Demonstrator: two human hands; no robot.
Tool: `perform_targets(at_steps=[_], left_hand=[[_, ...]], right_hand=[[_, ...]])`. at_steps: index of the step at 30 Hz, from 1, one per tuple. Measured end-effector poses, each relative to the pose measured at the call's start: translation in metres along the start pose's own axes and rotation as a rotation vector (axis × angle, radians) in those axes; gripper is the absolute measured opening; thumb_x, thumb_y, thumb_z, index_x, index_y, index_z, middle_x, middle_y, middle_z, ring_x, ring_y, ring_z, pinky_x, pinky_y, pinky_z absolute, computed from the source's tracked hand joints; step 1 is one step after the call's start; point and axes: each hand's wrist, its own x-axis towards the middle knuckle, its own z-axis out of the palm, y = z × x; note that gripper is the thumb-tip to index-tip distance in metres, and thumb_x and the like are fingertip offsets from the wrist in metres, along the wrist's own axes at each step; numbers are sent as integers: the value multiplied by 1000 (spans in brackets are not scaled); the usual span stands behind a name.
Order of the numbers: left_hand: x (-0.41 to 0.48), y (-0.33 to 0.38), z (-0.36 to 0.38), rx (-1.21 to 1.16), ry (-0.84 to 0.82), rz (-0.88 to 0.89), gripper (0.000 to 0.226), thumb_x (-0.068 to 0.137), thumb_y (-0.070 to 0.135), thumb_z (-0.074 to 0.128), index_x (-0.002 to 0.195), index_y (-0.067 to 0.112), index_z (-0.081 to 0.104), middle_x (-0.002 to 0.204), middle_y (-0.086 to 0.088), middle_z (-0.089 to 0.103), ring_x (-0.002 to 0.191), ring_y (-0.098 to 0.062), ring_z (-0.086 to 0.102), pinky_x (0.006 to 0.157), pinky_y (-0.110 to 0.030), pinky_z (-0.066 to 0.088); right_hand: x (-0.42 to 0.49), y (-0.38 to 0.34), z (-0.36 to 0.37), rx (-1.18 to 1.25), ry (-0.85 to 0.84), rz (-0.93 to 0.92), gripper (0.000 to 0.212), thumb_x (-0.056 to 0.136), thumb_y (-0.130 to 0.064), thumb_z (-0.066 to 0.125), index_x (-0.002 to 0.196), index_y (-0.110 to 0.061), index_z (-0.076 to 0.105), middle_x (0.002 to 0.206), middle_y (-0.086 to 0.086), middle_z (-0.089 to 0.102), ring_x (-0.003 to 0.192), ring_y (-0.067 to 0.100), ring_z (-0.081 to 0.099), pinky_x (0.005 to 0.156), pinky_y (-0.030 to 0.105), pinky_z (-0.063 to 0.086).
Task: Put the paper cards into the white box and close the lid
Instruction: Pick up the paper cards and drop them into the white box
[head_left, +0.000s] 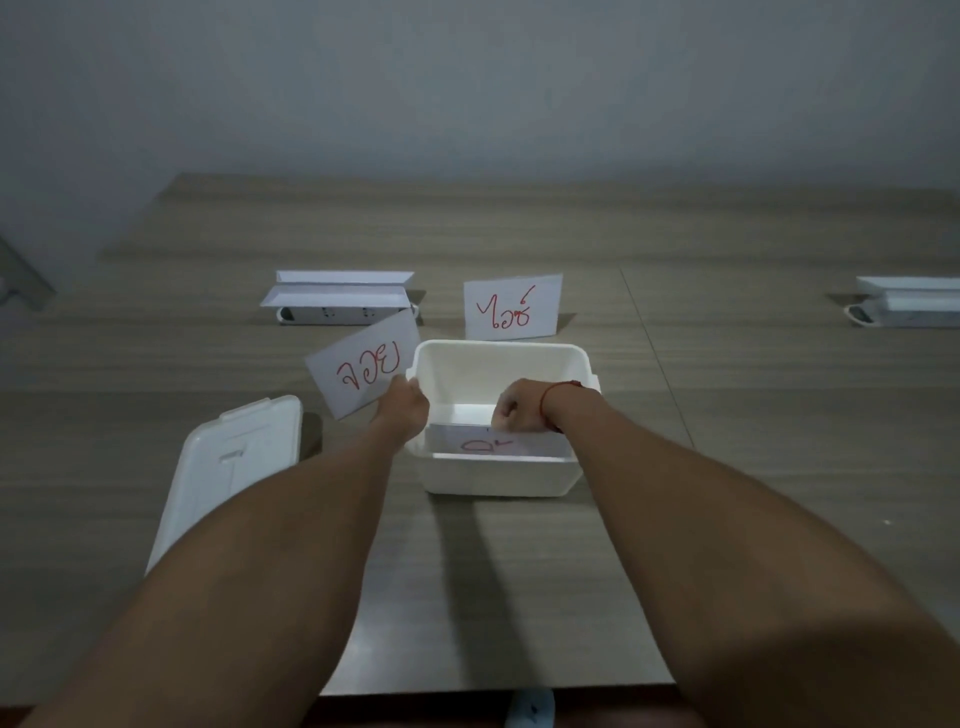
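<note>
The white box (579, 364) stands open in the middle of the table. My right hand (519, 413) is inside it, fingers closed on a paper card (498, 445) with red writing that leans against the near wall. My left hand (402, 408) holds a second card (363, 371) with red writing, tilted in the air just left of the box's rim. A third card (511, 306) stands upright on the table behind the box. The white lid (234, 467) lies flat on the table to the left, partly hidden by my left forearm.
A white power strip with folded paper on top (340, 299) lies behind the left card. Another such strip (906, 304) sits at the far right edge. The wooden table (727, 415) ends at a grey wall at the back.
</note>
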Motion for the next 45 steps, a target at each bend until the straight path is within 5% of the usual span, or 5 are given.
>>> perform_targets(at_steps=[8, 11, 20, 34, 45], left_hand=[[12, -4, -18, 29, 183, -11, 44, 102, 27, 30, 119, -4, 56, 118, -22, 61, 103, -33, 57, 78, -34, 40], [32, -6, -39, 156, 319, 26, 41, 99, 30, 36, 118, 1, 59, 120, -21, 60, 110, -35, 57, 87, -40, 46], [85, -20, -49, 488, 349, 63, 41, 96, 33, 42, 130, 10, 50, 133, -16, 52, 128, -33, 42, 111, -45, 27], [89, -25, -43, 459, 336, 59, 25, 96, 16, 42, 117, 12, 54, 119, -15, 60, 115, -33, 49, 95, -42, 32], [55, 57, -104, 462, 663, 445, 39, 103, 32, 26, 100, 8, 56, 104, -15, 62, 97, -32, 54, 87, -40, 34]], right_hand=[[10, -2, -17, 214, 455, 6, 10, 84, -18, 67, 92, -13, 68, 113, 10, 68, 109, 28, 63, 96, 39, 51], [23, -1, -26, 46, 594, 56, 39, 86, -23, 67, 123, -16, 55, 131, 10, 53, 125, 29, 47, 103, 39, 40], [90, -8, -18, -81, 603, -30, 28, 96, -28, 49, 123, -25, 58, 120, 5, 66, 115, 27, 58, 98, 37, 36], [120, -12, -23, -146, 648, -90, 32, 99, -24, 43, 130, -20, 51, 127, 7, 59, 120, 27, 51, 102, 39, 33], [32, 17, -29, 53, 570, 348, 51, 90, -13, 51, 140, -17, 38, 150, 12, 32, 139, 30, 30, 115, 49, 23]])
